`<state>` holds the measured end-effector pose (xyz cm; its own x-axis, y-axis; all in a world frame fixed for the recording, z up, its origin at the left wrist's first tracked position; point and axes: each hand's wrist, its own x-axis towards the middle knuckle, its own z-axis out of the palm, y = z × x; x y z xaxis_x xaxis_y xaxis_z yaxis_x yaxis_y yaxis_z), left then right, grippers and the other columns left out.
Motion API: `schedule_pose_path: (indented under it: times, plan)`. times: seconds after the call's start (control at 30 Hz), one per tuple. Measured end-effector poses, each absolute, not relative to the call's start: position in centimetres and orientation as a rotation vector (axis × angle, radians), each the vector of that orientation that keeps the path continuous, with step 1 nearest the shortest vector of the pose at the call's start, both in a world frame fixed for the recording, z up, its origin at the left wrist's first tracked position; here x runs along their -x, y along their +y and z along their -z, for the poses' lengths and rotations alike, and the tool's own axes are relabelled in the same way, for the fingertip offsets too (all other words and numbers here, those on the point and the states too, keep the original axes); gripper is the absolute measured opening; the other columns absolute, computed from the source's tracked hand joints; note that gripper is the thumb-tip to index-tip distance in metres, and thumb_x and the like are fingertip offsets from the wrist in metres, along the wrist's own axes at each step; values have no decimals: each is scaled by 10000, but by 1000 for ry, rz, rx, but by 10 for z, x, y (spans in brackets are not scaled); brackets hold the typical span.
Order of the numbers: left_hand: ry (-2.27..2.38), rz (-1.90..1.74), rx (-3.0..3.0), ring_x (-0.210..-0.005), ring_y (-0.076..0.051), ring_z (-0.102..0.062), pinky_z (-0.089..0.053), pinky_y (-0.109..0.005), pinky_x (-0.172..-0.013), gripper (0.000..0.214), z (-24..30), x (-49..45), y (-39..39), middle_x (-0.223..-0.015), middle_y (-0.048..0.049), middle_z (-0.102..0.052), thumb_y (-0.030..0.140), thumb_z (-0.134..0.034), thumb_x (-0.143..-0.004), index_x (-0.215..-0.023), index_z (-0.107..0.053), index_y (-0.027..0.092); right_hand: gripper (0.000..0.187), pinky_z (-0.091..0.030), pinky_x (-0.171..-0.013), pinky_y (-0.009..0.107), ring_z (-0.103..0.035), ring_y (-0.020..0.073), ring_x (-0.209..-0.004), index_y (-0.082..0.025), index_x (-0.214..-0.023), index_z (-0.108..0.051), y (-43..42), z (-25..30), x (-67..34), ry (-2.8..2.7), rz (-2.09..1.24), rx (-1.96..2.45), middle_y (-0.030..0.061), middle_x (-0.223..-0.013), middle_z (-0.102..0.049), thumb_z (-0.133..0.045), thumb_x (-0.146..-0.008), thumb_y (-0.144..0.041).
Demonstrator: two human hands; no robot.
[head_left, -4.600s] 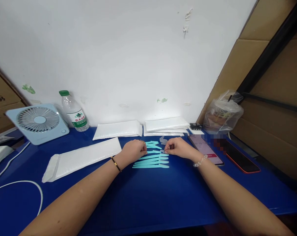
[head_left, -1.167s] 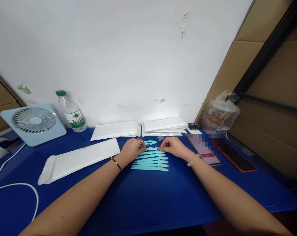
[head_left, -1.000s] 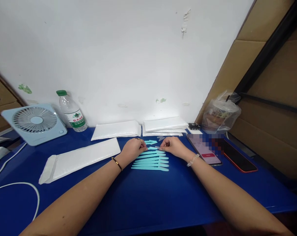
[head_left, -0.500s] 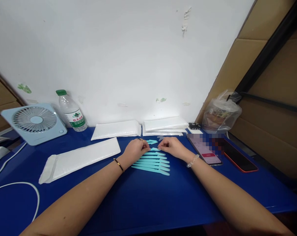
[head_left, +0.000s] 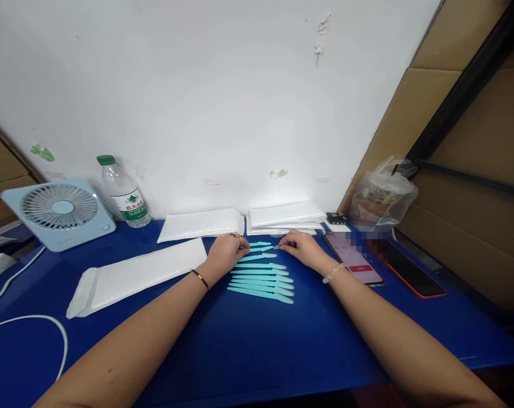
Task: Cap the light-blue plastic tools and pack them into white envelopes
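Several teal eyebrow razors (head_left: 260,279) lie fanned in a column on the blue table, their blade ends pointing right. My left hand (head_left: 226,253) is closed in a pinch on the handle of another eyebrow razor (head_left: 262,249) just beyond the column. One more razor (head_left: 263,243) lies right behind that one. Opposite it, my right hand (head_left: 300,249) pinches a small clear blade cap (head_left: 276,247) close to the razor's blade end; whether they touch, I cannot tell.
White padded mailers (head_left: 201,222) and a mailer stack (head_left: 284,215) line the wall, with another mailer (head_left: 141,275) at left. A fan (head_left: 61,212) and water bottle (head_left: 129,198) stand left. Phones (head_left: 359,260) and a bagged drink cup (head_left: 382,198) are at right.
Both hands have moved slightly away from me, off the razor they held between them. That razor now lies at the column's far end, and my left hand pinches the one behind it.
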<state>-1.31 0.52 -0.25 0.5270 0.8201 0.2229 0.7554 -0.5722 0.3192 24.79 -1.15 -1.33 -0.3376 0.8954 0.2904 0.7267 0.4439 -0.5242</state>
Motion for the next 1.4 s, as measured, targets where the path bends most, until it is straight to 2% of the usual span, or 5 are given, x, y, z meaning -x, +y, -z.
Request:
schedule_pose_path:
  times: [0.33, 0.57, 0.83, 1.1, 1.4]
  plan:
    - [1250, -484, -2481, -752, -155, -599, -434, -244, -639, 127, 3, 11, 4, -828, -7, -672, 278, -578, -795, -798, -688, 213, 126, -455, -643, 256, -582, 141, -689, -203, -841, -720, -16, 17, -228, -2209, -484, 1227, 36, -824, -635, -597, -832, -227]
    - [1300, -685, -2584, -1004, -211, -565, -441, -306, -872, 226, 4, 14, 6, -1030, -49, -651, 309, -532, -855, -996, -681, 216, 258, -444, -876, 374, -549, 236, -994, -215, -1079, -682, -4, 21, -244, -2179, -111, 1357, 92, -1028, -610, -524, -875, -206]
    - [1225, -709, -2489, -908, -177, -602, -467, -286, -815, 214, 13, 15, 11, -931, -23, -681, 248, -507, -862, -892, -715, 213, 171, -474, -760, 310, -603, 180, -820, -208, -885, -725, -7, 22, -239, -2136, -255, 1321, 54, -891, -651, -567, -837, -162]
    - [1199, -704, -2486, -947, -185, -598, -474, -294, -844, 233, 17, 13, 13, -969, -32, -681, 251, -520, -853, -947, -731, 218, 172, -467, -699, 279, -596, 161, -750, -220, -872, -732, -11, 19, -233, -2146, -320, 1293, 38, -817, -652, -580, -822, -156]
    - [1249, -682, -2389, -847, -166, -620, -483, -279, -791, 215, 19, 14, 21, -912, -18, -695, 240, -544, -816, -915, -734, 223, 184, -459, -664, 258, -584, 143, -710, -205, -845, -734, -11, 17, -235, -2129, -385, 1291, 36, -816, -652, -589, -780, -112]
